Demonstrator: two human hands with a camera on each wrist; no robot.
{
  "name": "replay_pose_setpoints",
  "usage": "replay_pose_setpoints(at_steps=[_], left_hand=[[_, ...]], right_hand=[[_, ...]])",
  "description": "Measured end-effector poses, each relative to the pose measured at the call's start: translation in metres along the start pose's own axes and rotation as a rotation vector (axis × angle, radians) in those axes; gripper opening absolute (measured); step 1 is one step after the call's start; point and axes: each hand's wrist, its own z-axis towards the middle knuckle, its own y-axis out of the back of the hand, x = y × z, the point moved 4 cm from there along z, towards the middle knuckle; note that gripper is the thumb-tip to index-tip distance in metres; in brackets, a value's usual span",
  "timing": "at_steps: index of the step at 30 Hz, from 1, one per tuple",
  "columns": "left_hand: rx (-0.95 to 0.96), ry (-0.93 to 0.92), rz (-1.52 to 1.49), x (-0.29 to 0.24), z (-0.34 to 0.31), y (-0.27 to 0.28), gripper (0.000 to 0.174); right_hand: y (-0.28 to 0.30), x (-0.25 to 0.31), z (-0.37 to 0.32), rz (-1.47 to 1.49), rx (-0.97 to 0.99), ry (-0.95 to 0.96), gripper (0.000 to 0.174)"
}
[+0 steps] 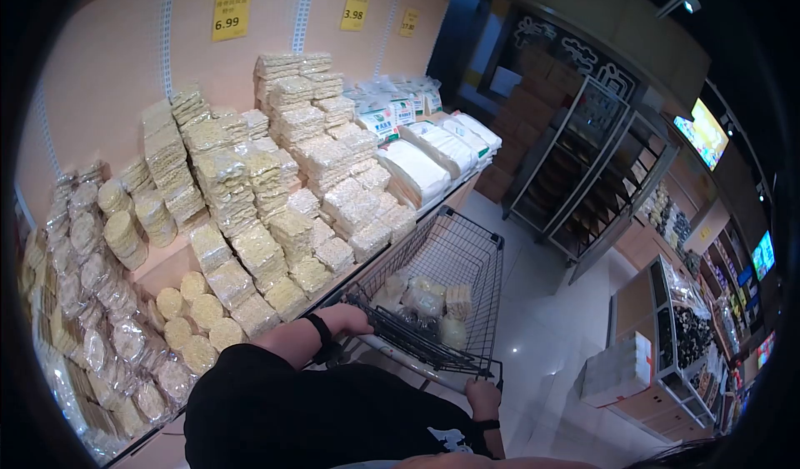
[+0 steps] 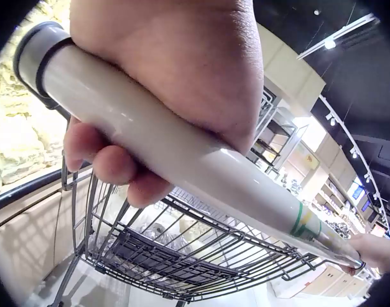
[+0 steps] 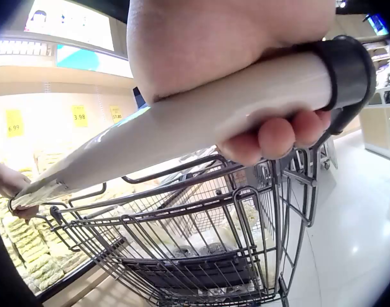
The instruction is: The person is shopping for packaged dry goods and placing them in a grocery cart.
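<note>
Both hands hold the pale handlebar [image 2: 201, 166] of a wire shopping cart [image 1: 475, 244]. My left hand [image 1: 348, 319] grips the bar's left end, and its fingertips show curled beneath the bar in the left wrist view. At the other end my right hand [image 1: 483, 398] wraps the bar beside the dark end cap [image 3: 351, 70]. Inside the basket lie several clear-wrapped food packs [image 1: 427, 298], pale and dark, some partly hidden by the cart's wires.
Along the left runs a display of stacked, wrapped dried noodle cakes [image 1: 242, 177], with white bags [image 1: 417, 169] farther on. Ahead stands a metal rack [image 1: 583, 161]. To the right, beyond the tiled floor [image 1: 525, 336], are a white box [image 1: 621, 369] and display counters [image 1: 675, 336].
</note>
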Motion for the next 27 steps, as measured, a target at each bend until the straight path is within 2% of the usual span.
replay_pose_setpoints(at_steps=[1, 3, 5, 10, 13, 14, 15, 17, 18, 19, 20, 21, 23, 24, 25, 26, 27], left_hand=[[-0.007, 0.008, -0.01, 0.006, -0.007, -0.002, 0.046], [-0.064, -0.104, -0.13, 0.011, -0.02, -0.004, 0.048], [-0.019, -0.048, -0.186, 0.012, -0.033, 0.0, 0.047], [-0.068, -0.246, 0.006, 0.03, -0.018, -0.013, 0.049], [-0.095, -0.232, -0.001, 0.036, -0.026, -0.011, 0.049], [-0.057, -0.271, -0.041, 0.037, -0.037, -0.007, 0.041], [-0.062, -0.27, -0.041, 0.054, -0.031, -0.009, 0.041], [-0.028, -0.634, -0.444, 0.088, -0.021, -0.013, 0.032], [-0.007, -0.523, -0.514, 0.099, -0.05, 0.012, 0.027], [-0.019, -0.384, -0.531, 0.106, -0.094, 0.044, 0.029], [-0.255, -0.477, -0.444, 0.13, -0.111, 0.063, 0.03], [-0.384, -0.498, -0.45, 0.163, -0.119, 0.077, 0.031], [-0.63, -0.341, -0.545, 0.203, -0.185, 0.116, 0.032], [-0.817, -0.278, -0.553, 0.226, -0.214, 0.131, 0.03], [-0.94, -0.245, -0.869, 0.25, -0.235, 0.138, 0.031], [-1.085, -0.207, -0.907, 0.279, -0.249, 0.147, 0.031], [-1.301, -0.538, -1.106, 0.288, -0.271, 0.148, 0.028]], right_hand=[[-0.002, 0.003, -0.006, -0.012, 0.049, 0.024, 0.048], [-0.01, 0.006, -0.014, -0.03, 0.051, 0.077, 0.048], [-0.011, 0.013, -0.02, -0.044, 0.053, 0.118, 0.047], [-0.001, 0.03, -0.041, 0.078, -0.011, -0.012, 0.047], [-0.004, 0.037, -0.046, 0.081, -0.011, -0.105, 0.043], [-0.006, 0.033, -0.047, 0.079, -0.012, -0.102, 0.043], [-0.012, 0.03, -0.046, 0.056, 0.034, -0.027, 0.041], [-0.006, 0.044, -0.045, 0.03, 0.071, 0.046, 0.039], [0.001, 0.05, -0.049, 0.065, 0.16, -0.046, 0.033], [0.005, 0.053, -0.053, 0.097, 0.251, -0.14, 0.03], [-0.005, 0.046, -0.048, 0.085, 0.285, -0.076, 0.029], [-0.009, 0.042, -0.043, 0.078, 0.286, -0.074, 0.029], [-0.029, 0.03, -0.028, 0.451, 0.404, -0.002, 0.032], [-0.06, 0.004, 0.002, 0.669, 0.416, 0.029, 0.03], [-0.04, 0.016, 0.01, 0.648, 0.454, 0.004, 0.03], [0.009, 0.05, 0.009, 0.629, 0.493, -0.022, 0.031], [0.054, 0.092, 0.0, 0.638, 0.42, -0.08, 0.032]])
